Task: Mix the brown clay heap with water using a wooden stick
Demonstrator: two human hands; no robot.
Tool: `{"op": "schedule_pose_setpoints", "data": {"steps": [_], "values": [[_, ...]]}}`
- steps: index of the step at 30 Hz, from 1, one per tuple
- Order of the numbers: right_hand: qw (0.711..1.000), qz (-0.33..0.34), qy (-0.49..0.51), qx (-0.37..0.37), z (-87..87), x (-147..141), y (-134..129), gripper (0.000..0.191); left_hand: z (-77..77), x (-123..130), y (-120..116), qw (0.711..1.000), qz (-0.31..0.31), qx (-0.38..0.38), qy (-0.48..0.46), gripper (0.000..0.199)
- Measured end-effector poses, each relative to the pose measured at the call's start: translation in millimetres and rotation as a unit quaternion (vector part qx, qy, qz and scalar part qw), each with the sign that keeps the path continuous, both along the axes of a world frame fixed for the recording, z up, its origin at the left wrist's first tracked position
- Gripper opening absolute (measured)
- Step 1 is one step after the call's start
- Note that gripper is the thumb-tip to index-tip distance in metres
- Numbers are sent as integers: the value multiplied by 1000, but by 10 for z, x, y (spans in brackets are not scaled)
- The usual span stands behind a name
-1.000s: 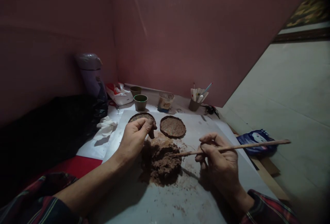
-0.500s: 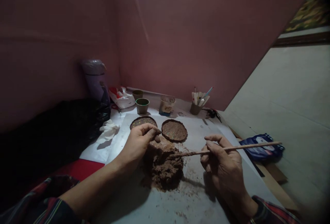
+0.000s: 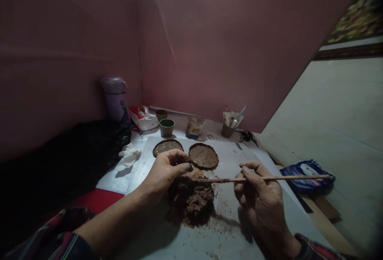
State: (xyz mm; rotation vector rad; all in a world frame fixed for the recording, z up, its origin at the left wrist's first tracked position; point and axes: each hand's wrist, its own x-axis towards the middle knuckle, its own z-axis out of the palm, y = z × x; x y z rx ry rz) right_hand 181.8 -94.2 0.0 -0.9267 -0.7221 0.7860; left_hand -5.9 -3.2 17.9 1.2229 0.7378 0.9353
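Observation:
My right hand (image 3: 259, 200) grips a long thin wooden stick (image 3: 293, 178) between thumb and fingers, held nearly level. The stick's left end is smeared brown and reaches over a lumpy mound of wet brown clay-like paste (image 3: 199, 204). My left hand (image 3: 167, 170) hovers above the mound's far left side, near the stick's tip. Its thumb and forefinger are parted, with brown-stained fingertips and nothing visible between them. Just beyond are two round, flat brown discs with raised rims: a plain one (image 3: 203, 156) and a speckled one (image 3: 167, 146), partly behind my left hand.
White paper (image 3: 230, 156) covers the table, smudged brown around the mound. Cups (image 3: 166, 127), a clear tub (image 3: 195, 127) and a pot of markers (image 3: 229, 130) stand at the back. White gloves (image 3: 129, 154) and a black bag (image 3: 74, 148) lie left; a blue pouch (image 3: 306, 174) lies right.
My left thumb and forefinger have moved apart from a pinch. The stick has swung closer to level, its tip still over the mound. The view has shifted slightly.

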Motion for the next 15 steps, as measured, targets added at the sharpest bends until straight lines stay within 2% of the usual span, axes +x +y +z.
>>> {"op": "schedule_pose_setpoints", "data": {"steps": [5, 11, 15], "values": [[1000, -13, 3, 24, -1, 12, -5, 19, 10, 19, -28, 999, -28, -2, 27, 18], [999, -34, 0, 36, 21, 9, -8, 13, 27, 30, -54, 995, -55, 41, 69, 22], [999, -34, 2, 39, 25, 15, -11, 14, 26, 17, -73, 993, -71, 34, 84, 19]]}}
